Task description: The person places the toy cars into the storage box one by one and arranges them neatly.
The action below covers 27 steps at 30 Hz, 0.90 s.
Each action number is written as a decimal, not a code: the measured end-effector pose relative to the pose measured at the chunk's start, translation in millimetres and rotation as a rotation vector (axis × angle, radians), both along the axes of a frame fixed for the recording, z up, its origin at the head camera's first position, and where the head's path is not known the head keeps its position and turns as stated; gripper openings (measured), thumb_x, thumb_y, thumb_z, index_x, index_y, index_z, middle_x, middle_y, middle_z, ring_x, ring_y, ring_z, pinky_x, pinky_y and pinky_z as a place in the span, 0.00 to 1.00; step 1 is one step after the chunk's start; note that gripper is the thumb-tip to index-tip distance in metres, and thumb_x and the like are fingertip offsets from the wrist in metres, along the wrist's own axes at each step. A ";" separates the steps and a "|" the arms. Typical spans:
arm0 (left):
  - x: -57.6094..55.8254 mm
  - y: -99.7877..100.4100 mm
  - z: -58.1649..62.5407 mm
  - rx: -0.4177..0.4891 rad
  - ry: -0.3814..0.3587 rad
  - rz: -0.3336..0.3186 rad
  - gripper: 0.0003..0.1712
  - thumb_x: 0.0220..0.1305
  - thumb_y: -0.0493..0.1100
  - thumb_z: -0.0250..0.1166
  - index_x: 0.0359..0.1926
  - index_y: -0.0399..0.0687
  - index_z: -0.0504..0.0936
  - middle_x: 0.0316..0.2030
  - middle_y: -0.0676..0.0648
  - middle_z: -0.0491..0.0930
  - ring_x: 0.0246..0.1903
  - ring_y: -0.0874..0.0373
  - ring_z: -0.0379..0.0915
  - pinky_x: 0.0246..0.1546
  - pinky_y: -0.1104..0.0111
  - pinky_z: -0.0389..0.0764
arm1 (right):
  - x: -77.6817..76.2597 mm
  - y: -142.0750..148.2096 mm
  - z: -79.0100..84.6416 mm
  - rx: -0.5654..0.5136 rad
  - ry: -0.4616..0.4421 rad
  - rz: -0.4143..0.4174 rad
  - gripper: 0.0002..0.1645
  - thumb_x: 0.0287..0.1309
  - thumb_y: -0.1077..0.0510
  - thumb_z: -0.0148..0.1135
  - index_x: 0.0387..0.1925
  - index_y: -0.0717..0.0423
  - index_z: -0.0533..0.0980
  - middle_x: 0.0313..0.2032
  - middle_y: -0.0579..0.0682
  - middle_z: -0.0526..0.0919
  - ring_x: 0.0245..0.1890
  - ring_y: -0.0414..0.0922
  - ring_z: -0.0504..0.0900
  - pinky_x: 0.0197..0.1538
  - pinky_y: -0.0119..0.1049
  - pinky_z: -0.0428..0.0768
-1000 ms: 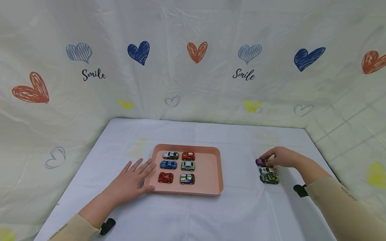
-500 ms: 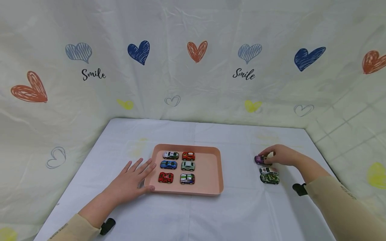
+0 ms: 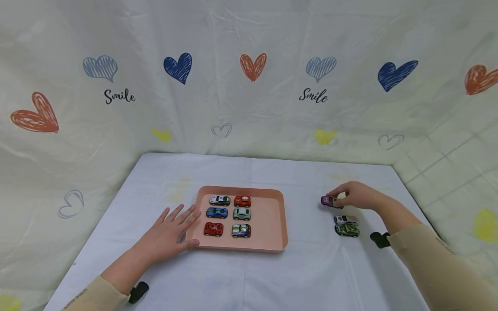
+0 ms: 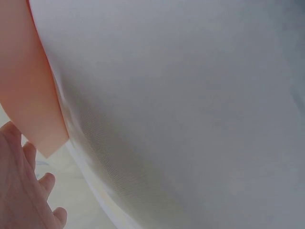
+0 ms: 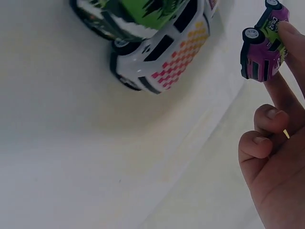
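My right hand (image 3: pixel 357 195) pinches a purple and green toy car (image 5: pixel 264 50) between thumb and fingers, over the right part of the table. Nearer to me lie a white toy car with a checkered side (image 5: pixel 167 55) and a green camouflage toy car (image 3: pixel 347 230), side by side. My left hand (image 3: pixel 169 233) is spread flat at the left end of a pink tray (image 3: pixel 268 220), its fingertips and thumb on the rim. Inside the tray stand several toy cars in two columns, among them a blue car (image 3: pixel 216 212), a red car (image 3: pixel 213 229) and a pale green car (image 3: pixel 242 214).
A white cloth (image 3: pixel 288 276) covers the table. Behind it hangs a pale curtain (image 3: pixel 249 108) printed with hearts, which continues along both sides. A small black device (image 3: pixel 138 292) sits at the left wrist, and another black device (image 3: pixel 379 239) at the right.
My right hand has drawn the purple car away from the two cars beside it, toward the back and left. The left hand and the tray stay in place.
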<state>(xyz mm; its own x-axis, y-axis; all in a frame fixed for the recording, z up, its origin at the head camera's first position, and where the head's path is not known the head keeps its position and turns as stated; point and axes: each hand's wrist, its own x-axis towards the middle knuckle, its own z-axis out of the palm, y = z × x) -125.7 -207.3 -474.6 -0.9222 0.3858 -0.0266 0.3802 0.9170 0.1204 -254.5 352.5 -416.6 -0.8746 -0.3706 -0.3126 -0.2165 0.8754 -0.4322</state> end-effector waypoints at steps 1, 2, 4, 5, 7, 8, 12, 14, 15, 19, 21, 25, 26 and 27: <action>0.0 0.0 0.2 0.001 -0.001 0.000 0.50 0.59 0.76 0.56 0.77 0.60 0.58 0.77 0.52 0.53 0.75 0.42 0.44 0.73 0.42 0.43 | 0.0 -2.7 1.3 -0.002 0.001 0.003 0.23 0.60 0.48 0.68 0.55 0.50 0.83 0.57 0.60 0.79 0.51 0.54 0.77 0.47 0.47 0.79; 0.1 0.0 0.4 0.000 -0.001 0.001 0.51 0.59 0.76 0.56 0.77 0.60 0.58 0.77 0.52 0.53 0.75 0.42 0.44 0.73 0.42 0.43 | 0.0 -5.5 2.4 -0.005 0.002 0.003 0.23 0.60 0.48 0.68 0.55 0.49 0.83 0.57 0.60 0.79 0.51 0.54 0.77 0.48 0.47 0.79; -0.1 0.1 0.3 -0.001 0.000 0.001 0.51 0.59 0.77 0.55 0.77 0.60 0.58 0.77 0.52 0.53 0.75 0.42 0.44 0.73 0.42 0.43 | 0.1 -11.8 5.0 -0.011 0.008 0.013 0.22 0.60 0.48 0.68 0.55 0.49 0.83 0.58 0.60 0.79 0.52 0.55 0.77 0.48 0.48 0.79; -0.2 0.2 0.2 -0.003 0.000 0.000 0.51 0.59 0.77 0.55 0.77 0.60 0.58 0.77 0.52 0.53 0.75 0.42 0.44 0.73 0.42 0.43 | 0.4 -15.1 6.1 -0.013 0.013 0.018 0.22 0.60 0.49 0.68 0.55 0.49 0.83 0.58 0.60 0.79 0.54 0.55 0.77 0.49 0.49 0.79; 0.0 0.3 0.7 -0.005 0.004 -0.001 0.51 0.59 0.78 0.54 0.77 0.60 0.58 0.77 0.51 0.53 0.75 0.42 0.45 0.73 0.42 0.44 | 0.4 -21.8 8.0 -0.016 0.018 0.028 0.21 0.60 0.49 0.69 0.55 0.48 0.83 0.58 0.59 0.79 0.51 0.53 0.77 0.48 0.48 0.79; 0.0 0.3 0.5 -0.006 0.007 -0.002 0.51 0.59 0.78 0.54 0.77 0.60 0.59 0.77 0.51 0.53 0.75 0.42 0.45 0.73 0.42 0.44 | 0.2 -25.1 8.9 -0.018 0.018 0.030 0.21 0.60 0.49 0.69 0.55 0.48 0.83 0.58 0.59 0.79 0.50 0.53 0.78 0.48 0.47 0.79; -0.4 -0.4 -0.2 0.004 0.021 -0.003 0.52 0.58 0.79 0.54 0.76 0.59 0.60 0.76 0.51 0.55 0.75 0.41 0.46 0.73 0.42 0.45 | -0.5 -38.6 13.9 -0.031 0.021 0.046 0.21 0.61 0.49 0.69 0.55 0.47 0.83 0.57 0.57 0.79 0.47 0.49 0.79 0.48 0.47 0.80; -0.6 -0.7 -0.9 0.005 0.024 -0.001 0.52 0.58 0.79 0.54 0.76 0.59 0.60 0.76 0.51 0.55 0.75 0.42 0.47 0.73 0.42 0.45 | -1.3 -44.6 16.0 -0.039 0.022 0.051 0.21 0.60 0.49 0.69 0.55 0.47 0.83 0.56 0.56 0.80 0.45 0.47 0.79 0.47 0.46 0.80; -0.8 -0.8 -1.1 0.006 0.026 -0.003 0.52 0.58 0.79 0.54 0.76 0.59 0.61 0.76 0.51 0.55 0.74 0.41 0.47 0.72 0.42 0.45 | -1.8 -47.3 16.8 -0.042 0.023 0.053 0.21 0.60 0.49 0.69 0.55 0.46 0.83 0.56 0.55 0.80 0.45 0.47 0.79 0.47 0.45 0.80; -0.4 -0.4 -0.1 -0.001 0.023 -0.006 0.51 0.58 0.78 0.55 0.76 0.59 0.60 0.76 0.51 0.55 0.75 0.41 0.47 0.73 0.42 0.45 | -3.5 -58.2 19.6 -0.052 0.029 0.068 0.22 0.60 0.48 0.69 0.55 0.45 0.83 0.55 0.53 0.81 0.44 0.46 0.78 0.44 0.42 0.79; -0.1 -0.1 1.0 -0.002 0.020 -0.010 0.51 0.59 0.77 0.56 0.76 0.59 0.60 0.76 0.51 0.54 0.75 0.41 0.47 0.73 0.41 0.45 | -4.1 -63.3 20.5 -0.062 0.032 0.073 0.22 0.60 0.48 0.69 0.55 0.44 0.83 0.56 0.52 0.81 0.46 0.47 0.78 0.44 0.42 0.79; 0.7 1.0 2.4 -0.012 0.011 -0.009 0.50 0.60 0.76 0.56 0.76 0.59 0.59 0.76 0.51 0.54 0.75 0.41 0.46 0.73 0.41 0.45 | -6.4 -74.1 20.2 -0.083 0.036 0.085 0.21 0.59 0.48 0.70 0.54 0.44 0.83 0.55 0.51 0.81 0.47 0.49 0.76 0.44 0.41 0.78; 0.8 1.2 2.5 -0.011 0.010 -0.009 0.50 0.60 0.76 0.56 0.76 0.59 0.59 0.76 0.51 0.54 0.75 0.41 0.46 0.73 0.41 0.45 | -7.0 -76.8 19.8 -0.086 0.038 0.088 0.21 0.59 0.48 0.70 0.54 0.43 0.84 0.55 0.50 0.81 0.48 0.49 0.76 0.44 0.41 0.78; 0.8 1.4 2.5 -0.012 0.009 -0.007 0.50 0.60 0.76 0.56 0.76 0.59 0.59 0.76 0.51 0.54 0.75 0.41 0.46 0.73 0.41 0.45 | -7.9 -80.0 19.3 -0.090 0.039 0.089 0.20 0.59 0.48 0.70 0.53 0.42 0.84 0.54 0.49 0.82 0.47 0.49 0.75 0.43 0.40 0.78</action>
